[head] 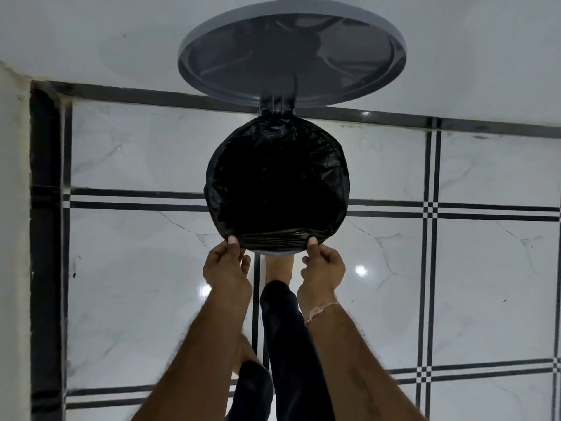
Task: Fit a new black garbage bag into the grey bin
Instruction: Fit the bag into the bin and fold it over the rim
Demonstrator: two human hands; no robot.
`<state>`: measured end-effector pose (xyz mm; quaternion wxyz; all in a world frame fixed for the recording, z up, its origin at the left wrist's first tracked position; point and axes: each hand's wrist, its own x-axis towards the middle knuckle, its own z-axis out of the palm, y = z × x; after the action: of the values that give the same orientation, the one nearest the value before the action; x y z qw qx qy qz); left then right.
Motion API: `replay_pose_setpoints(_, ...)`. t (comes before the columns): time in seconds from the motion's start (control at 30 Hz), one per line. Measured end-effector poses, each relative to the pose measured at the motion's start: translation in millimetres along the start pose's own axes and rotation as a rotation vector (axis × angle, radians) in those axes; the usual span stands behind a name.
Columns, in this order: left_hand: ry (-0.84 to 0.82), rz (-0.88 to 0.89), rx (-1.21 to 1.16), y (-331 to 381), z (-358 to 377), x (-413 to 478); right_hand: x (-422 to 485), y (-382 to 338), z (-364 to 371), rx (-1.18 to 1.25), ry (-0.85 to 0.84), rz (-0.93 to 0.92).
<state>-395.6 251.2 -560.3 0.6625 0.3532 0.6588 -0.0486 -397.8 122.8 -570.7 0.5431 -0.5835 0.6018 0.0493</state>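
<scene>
Tiled floor (470,284); bag (276,183) already lines bin (274,253), cuffed over top. Left hand (226,265), right hand (323,265): pinch grip on near edge. Almost done.

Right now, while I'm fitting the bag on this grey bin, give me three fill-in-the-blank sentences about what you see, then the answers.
1. The round grey plastic lid stands ____.
2. The left hand and right hand pinch the crinkled black plastic garbage bag on the side opposite the lid's ____.
3. Between the forearms, a bare ____ reaches under the round grey bin.
Missing words: open; hinge; foot.
</scene>
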Motion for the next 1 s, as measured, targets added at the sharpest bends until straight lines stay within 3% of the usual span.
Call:
replay_pose_setpoints(0.23, -0.045, -0.152, -0.059, 0, -5, -2, -6, -8, -8, 0.129, -0.049, 0.179)
replay_pose_setpoints(0.4, -0.211, -0.300, -0.137, -3, -8, 5, -5, -3, -14, 0.313, -0.134, 0.364)
replay_pose_setpoints(0.63, -0.260, -0.353, -0.088, -2, -9, 16, 7, -12, 1, 0.547, -0.114, 0.501)
replay_pose_setpoints(0.8, -0.265, -0.389, -0.104, 4, -6, 22, 6, -24, 2, 0.559, -0.109, 0.499)
replay_pose_setpoints(1.0, -0.233, -0.248, -0.186, 16, -1, 8, 2, -34, -8, 0.435, -0.162, 0.314)
